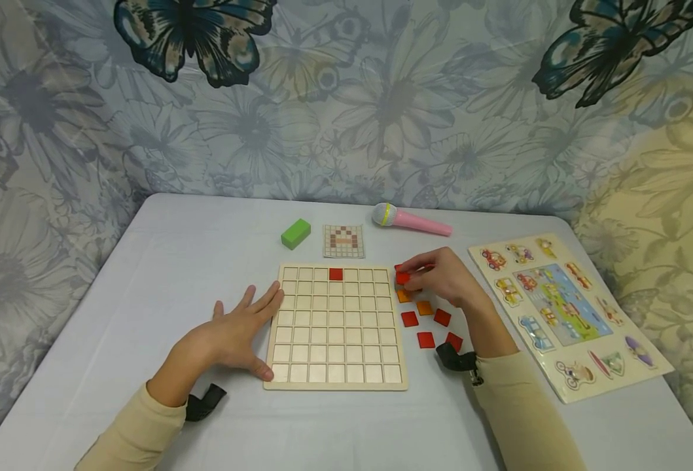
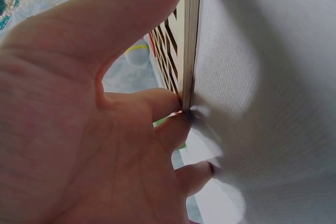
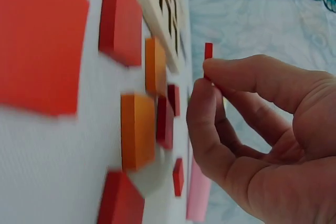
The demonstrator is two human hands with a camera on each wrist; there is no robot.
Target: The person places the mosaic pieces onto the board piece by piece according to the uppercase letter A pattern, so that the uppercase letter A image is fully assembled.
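A wooden grid board (image 1: 336, 386) lies flat on the table, with one red square tile (image 1: 336, 274) in its top row. My left hand (image 1: 231, 337) touches the board's left edge, its fingers spread and the thumb near the lower left corner; in the left wrist view the thumb (image 2: 121, 9) lies along the frame. Beyond the right edge, my right hand (image 1: 443, 278) pinches a small red tile (image 3: 208, 51) between thumb and finger, lifted off the table. Below it lie loose orange tiles (image 1: 425, 308) and several red tiles (image 1: 426, 340).
Behind the board are a green block (image 1: 296, 234), a small pattern card (image 1: 343, 242) with a coloured grid and a pink toy microphone (image 1: 413, 220). A picture puzzle board (image 1: 567, 314) lies to the right. Patterned fabric (image 1: 381, 131) rises behind the white table (image 1: 234, 229).
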